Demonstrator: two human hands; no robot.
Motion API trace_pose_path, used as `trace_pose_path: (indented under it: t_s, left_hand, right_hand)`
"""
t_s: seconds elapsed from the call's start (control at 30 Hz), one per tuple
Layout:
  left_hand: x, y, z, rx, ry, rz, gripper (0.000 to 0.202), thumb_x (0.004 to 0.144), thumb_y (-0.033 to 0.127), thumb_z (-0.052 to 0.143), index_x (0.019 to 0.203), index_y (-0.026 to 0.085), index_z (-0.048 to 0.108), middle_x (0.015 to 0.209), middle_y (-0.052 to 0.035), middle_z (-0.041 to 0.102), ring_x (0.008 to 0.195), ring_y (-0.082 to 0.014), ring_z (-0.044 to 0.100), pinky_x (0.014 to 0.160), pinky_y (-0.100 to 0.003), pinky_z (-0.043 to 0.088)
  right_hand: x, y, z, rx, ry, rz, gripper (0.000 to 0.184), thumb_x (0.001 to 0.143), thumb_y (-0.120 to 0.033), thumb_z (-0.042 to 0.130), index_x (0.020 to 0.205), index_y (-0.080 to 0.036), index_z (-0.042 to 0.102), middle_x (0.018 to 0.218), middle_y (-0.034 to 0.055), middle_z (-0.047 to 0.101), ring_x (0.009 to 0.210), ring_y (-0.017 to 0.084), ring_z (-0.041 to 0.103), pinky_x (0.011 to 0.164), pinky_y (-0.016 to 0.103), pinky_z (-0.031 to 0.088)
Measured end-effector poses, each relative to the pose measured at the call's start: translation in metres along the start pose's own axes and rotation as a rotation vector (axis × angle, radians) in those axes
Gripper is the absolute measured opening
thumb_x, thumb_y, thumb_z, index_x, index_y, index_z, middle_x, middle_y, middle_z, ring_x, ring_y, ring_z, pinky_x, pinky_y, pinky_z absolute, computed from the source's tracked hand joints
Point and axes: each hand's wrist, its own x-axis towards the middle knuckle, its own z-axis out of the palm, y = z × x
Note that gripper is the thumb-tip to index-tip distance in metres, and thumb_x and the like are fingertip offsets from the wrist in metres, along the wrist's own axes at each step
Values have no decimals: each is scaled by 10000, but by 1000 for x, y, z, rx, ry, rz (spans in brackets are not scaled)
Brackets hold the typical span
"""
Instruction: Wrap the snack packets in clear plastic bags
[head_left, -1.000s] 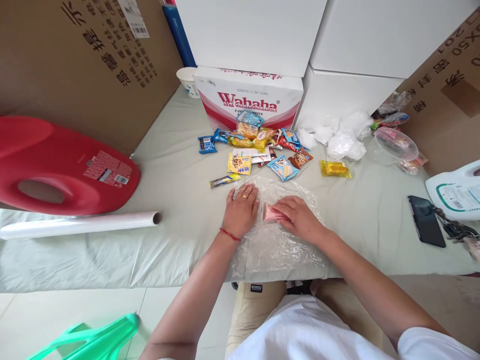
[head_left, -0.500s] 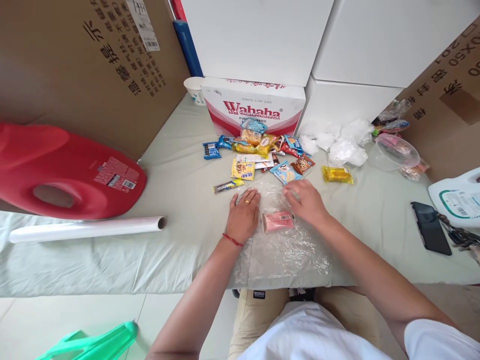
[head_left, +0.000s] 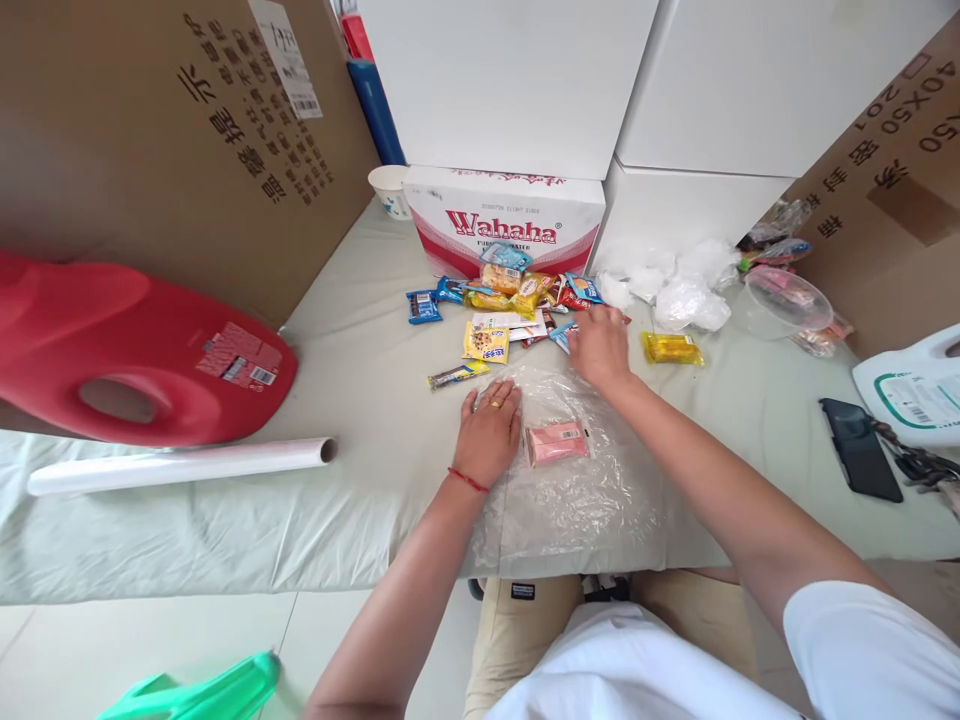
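Note:
My left hand [head_left: 491, 430] lies flat, fingers stretched out, on the left edge of a crinkled clear plastic sheet [head_left: 592, 505] spread on the table. A pink snack packet [head_left: 555, 442] rests on that sheet just right of this hand, with nothing touching it. My right hand [head_left: 598, 345] reaches past the sheet to the near edge of a heap of small snack packets [head_left: 502, 290]. Its fingers are spread down over a blue packet [head_left: 559, 335] and hide most of it. A yellow packet [head_left: 671, 348] lies just right of that hand.
A Wahaha carton [head_left: 506, 220] and a paper cup [head_left: 390, 190] stand behind the heap. On the left are a red plastic object [head_left: 135, 350] and a film roll [head_left: 180, 465]. On the right: white bags [head_left: 690, 295], a clear bowl [head_left: 787, 300], a phone [head_left: 859, 450].
My right hand let go of the pink packet, left it on the sheet and moved away to the snack heap. My left hand stayed where it was.

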Motion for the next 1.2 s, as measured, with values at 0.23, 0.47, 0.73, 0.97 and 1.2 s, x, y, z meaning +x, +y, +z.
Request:
trace_pose_path:
  t_s: [0.23, 0.47, 0.73, 0.97, 1.2]
  left_hand:
    - [1, 0, -1, 9, -16, -5, 464, 1030, 254, 364, 1435, 227, 589, 1577, -103, 541, 1499, -266, 453, 1243, -574, 273]
    - [0, 0, 1, 8, -10, 3, 457, 1053, 285, 345, 1440, 225, 580, 1585, -101, 532, 1508, -260, 440, 1241, -572, 270]
    - [2, -2, 0, -68, 5, -40, 456, 1073, 305, 308, 1411, 241, 607, 1569, -75, 554, 1507, -225, 446, 1265, -527, 258]
    - [3, -4, -1, -80, 9, -38, 431, 1051, 296, 366, 1392, 252, 626, 1558, -66, 568, 1497, -233, 461, 1263, -535, 265]
    - [3, -4, -1, -65, 10, -30, 420, 1025, 288, 422, 1392, 250, 624, 1561, -83, 562, 1494, -249, 465, 1250, -549, 276]
  right_hand:
    - [36, -86, 30, 184, -175, -158, 360, 965, -318, 645, 1274, -135, 649, 1316, 172, 660, 1321, 353, 487, 1106, 489, 414]
    - [31, -59, 20, 415, -290, -77, 153, 821, -217, 755, 944, -160, 684, 950, 34, 733, 873, 170, 626, 827, 279, 488]
    - [-79, 9, -25, 673, -129, -276, 107, 871, -271, 631, 968, -227, 624, 1001, 55, 647, 946, 232, 620, 811, 356, 511]
    - [-149, 19, -6, 359, -200, -551, 324, 931, -481, 679, 1154, -248, 657, 1263, 133, 621, 1153, 323, 527, 991, 506, 445]
    - [-128, 2, -13, 367, -272, -496, 541, 870, -503, 777, 1294, -219, 597, 1432, 158, 578, 1319, 333, 488, 1102, 503, 404]
